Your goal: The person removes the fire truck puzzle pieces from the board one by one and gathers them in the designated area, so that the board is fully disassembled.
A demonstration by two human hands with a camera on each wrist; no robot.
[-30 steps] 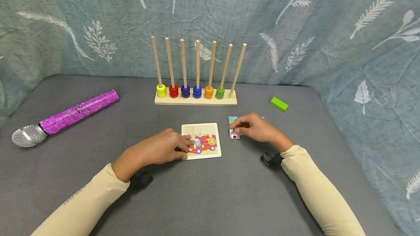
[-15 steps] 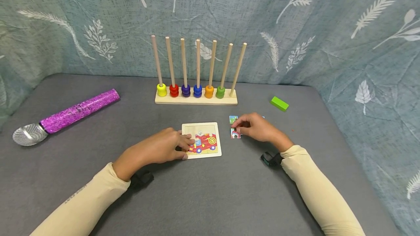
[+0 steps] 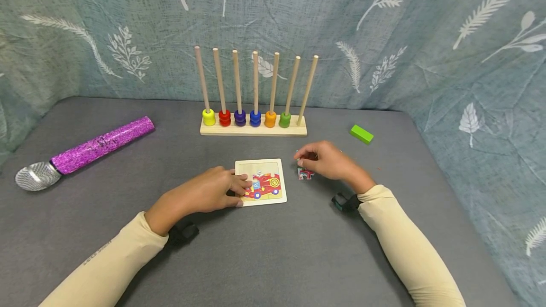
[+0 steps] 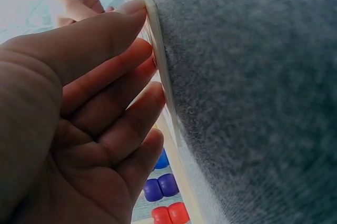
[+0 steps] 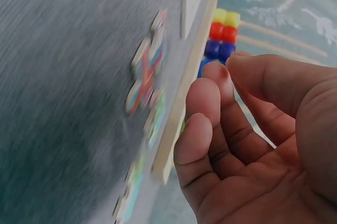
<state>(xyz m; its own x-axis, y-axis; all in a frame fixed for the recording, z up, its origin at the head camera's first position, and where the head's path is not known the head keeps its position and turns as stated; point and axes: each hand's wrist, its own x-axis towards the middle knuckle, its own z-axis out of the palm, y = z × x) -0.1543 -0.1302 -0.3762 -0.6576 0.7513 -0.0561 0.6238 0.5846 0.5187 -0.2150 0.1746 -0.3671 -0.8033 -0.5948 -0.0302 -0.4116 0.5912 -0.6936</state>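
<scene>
Wooden puzzle [image 3: 268,187] touches parted left grip [image 3: 215,190]; loosely curled right grip [image 3: 326,161] hovers over pieces [image 3: 304,174].

Puzzle board [image 3: 252,167] lies flat (partly filled).

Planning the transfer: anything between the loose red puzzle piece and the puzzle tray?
Nothing visible stands between the loose red puzzle piece and the puzzle tray. The left hand touches the tray's opposite side.
</scene>
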